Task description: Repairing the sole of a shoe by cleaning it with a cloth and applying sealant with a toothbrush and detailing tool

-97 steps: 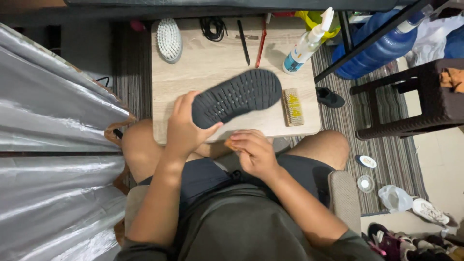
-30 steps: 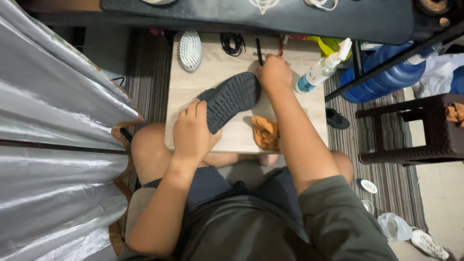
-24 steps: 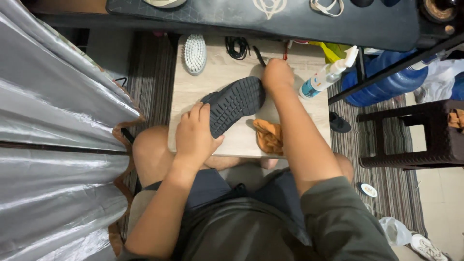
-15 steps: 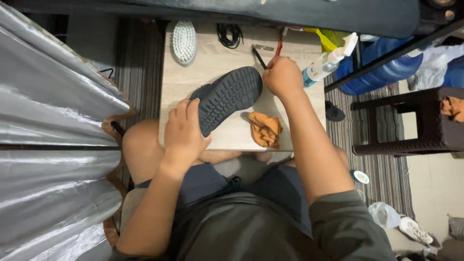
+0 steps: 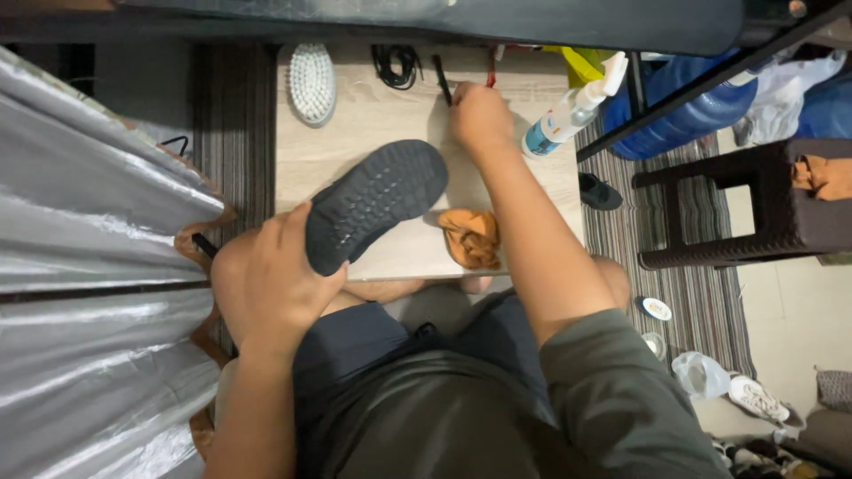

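left hand (image 5: 271, 279) clamps black shoe (image 5: 373, 206) at heel, sole up for access | orange cloth (image 5: 472, 238) on low table (image 5: 355, 133), within reach | right hand (image 5: 479, 115) closes over dark tool (image 5: 441, 75) at far edge

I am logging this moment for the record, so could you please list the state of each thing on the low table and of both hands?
Black shoe: sole up, heel gripped, toe over the table.
Left hand: closed on the shoe's heel.
Right hand: fingers curled at a thin black tool; grip unclear.
Orange cloth: crumpled, lying loose.
White brush: bristles up, untouched.
Spray bottle: lying tilted, untouched.
Black cord: coiled.
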